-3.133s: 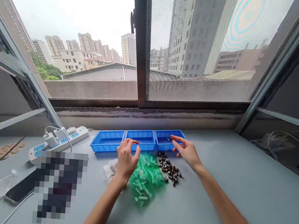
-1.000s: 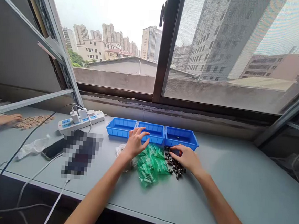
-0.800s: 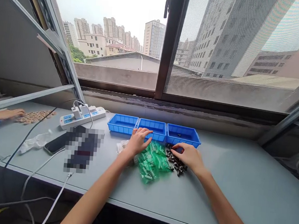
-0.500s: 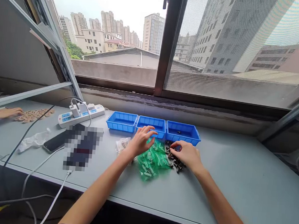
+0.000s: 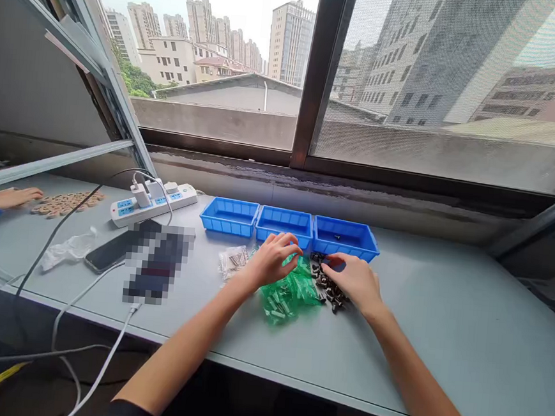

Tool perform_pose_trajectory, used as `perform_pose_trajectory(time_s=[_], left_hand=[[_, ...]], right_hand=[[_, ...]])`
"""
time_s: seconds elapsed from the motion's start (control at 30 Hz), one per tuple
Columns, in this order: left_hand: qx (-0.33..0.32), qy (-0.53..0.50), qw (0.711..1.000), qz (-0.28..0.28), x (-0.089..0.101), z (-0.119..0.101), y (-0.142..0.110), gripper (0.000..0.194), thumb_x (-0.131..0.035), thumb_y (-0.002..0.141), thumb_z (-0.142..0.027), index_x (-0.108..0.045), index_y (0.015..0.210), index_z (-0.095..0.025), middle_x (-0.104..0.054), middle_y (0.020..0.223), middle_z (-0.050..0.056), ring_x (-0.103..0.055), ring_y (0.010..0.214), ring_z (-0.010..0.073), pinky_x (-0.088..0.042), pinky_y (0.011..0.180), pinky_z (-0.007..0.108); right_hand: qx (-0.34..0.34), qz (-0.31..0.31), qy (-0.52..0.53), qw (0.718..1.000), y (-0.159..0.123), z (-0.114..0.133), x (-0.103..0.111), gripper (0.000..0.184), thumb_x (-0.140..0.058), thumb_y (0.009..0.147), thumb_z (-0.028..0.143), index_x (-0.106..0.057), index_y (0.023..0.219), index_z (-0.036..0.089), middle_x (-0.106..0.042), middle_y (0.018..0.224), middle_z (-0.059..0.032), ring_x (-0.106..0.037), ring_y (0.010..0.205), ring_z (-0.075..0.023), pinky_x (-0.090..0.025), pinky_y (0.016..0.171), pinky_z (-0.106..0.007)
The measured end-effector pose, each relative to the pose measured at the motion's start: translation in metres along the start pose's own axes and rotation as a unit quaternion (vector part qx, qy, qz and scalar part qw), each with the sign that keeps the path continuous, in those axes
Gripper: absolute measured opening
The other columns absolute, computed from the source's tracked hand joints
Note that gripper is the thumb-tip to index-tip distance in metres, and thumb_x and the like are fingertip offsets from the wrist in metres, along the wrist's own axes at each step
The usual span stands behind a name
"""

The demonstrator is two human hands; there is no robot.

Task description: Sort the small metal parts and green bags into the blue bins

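Note:
My left hand (image 5: 273,259) hovers over the green plastic bags (image 5: 286,298) of small pale parts. Its fingers curl with the thumb held apart, and nothing shows in them. At the pile of dark screws (image 5: 333,289), my right hand (image 5: 355,281) reaches in with thumb and forefinger close together; what is between their tips is too small to make out. Just behind stand three joined blue bins, the left bin (image 5: 229,225), the middle bin (image 5: 282,235) and the right bin (image 5: 344,246). One small dark screw (image 5: 337,237) lies in the right bin.
A clear bag of metal pins (image 5: 233,261) lies left of the green bags. Farther left are a power strip (image 5: 155,205), a phone (image 5: 111,249), cables and a crumpled plastic bag (image 5: 69,248). Another person's hand (image 5: 21,197) is by wooden pieces (image 5: 69,204). The table's front edge runs below.
My right hand has come down from beside the right bin to the screws. My left hand has stayed above the green bags, its fingers curling more. The camera view has shifted.

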State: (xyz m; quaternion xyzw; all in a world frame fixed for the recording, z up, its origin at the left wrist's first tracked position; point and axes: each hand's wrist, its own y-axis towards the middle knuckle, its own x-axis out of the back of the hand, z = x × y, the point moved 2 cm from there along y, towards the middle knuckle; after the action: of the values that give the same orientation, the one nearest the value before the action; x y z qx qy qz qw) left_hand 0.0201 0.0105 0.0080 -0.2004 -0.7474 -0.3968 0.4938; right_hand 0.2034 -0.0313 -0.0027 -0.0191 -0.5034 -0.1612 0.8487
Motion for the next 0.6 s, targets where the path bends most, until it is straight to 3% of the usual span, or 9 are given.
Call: perform_pose_trajectory(time_s=[0.47, 0.6], left_hand=[[0.007, -0.028, 1.000, -0.011, -0.0013, -0.0005, 0.0003, 0.017, -0.047, 0.086, -0.017, -0.062, 0.092, -0.020, -0.060, 0.100, 0.004, -0.056, 0.092, 0.0177, -0.038, 0.081, 0.031], [0.002, -0.036, 0.999, -0.012, -0.0019, -0.0022, 0.0001, 0.014, -0.049, 0.086, -0.019, -0.062, 0.090, -0.019, -0.061, 0.099, 0.004, -0.056, 0.091, 0.0175, -0.038, 0.080, 0.031]], right_hand=[[-0.004, 0.007, 0.043, 0.999, 0.0011, -0.0016, -0.0039, 0.019, -0.059, 0.071, 0.034, -0.071, 0.084, 0.029, -0.074, 0.086, 0.0016, -0.066, 0.085, -0.0236, -0.043, 0.062, -0.029], [-0.003, -0.016, 0.090, 0.996, 0.0021, 0.0006, -0.0018, 0.019, -0.060, 0.069, 0.035, -0.071, 0.083, 0.027, -0.073, 0.083, 0.0001, -0.065, 0.077, -0.0220, -0.043, 0.062, -0.030]])
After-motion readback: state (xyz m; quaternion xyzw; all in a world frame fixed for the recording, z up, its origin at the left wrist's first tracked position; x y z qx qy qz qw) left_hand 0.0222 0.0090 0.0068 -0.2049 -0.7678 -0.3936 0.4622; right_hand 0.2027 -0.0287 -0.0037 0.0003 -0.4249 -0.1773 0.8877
